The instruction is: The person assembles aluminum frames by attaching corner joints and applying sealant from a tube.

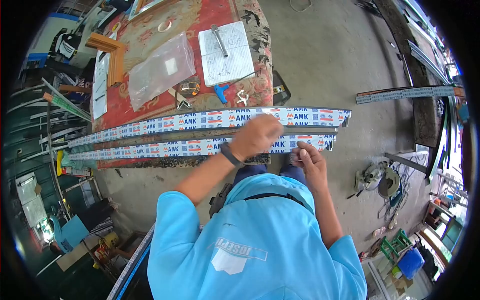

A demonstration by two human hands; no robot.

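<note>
Two long profiles wrapped in white AMK-printed film, a far profile (210, 120) and a near profile (195, 148), lie side by side across the front of the table. My left hand (259, 135), with a dark band on its wrist, is over both profiles near their right part. Its fingers are curled and blurred, and whatever they may hold is hidden. Beside the right end of the near profile is my right hand (311, 162), thumb and fingers pinched together. Anything in that pinch is too small to name.
On the red-covered table (200, 20) are a clear plastic bag (160, 75), a drawing sheet (240, 65) with a metal tool (219, 40), a tape measure (190, 87), a blue-handled tool (220, 93) and a wooden corner frame (116, 57). A circular saw (380, 180) stands on the floor at right.
</note>
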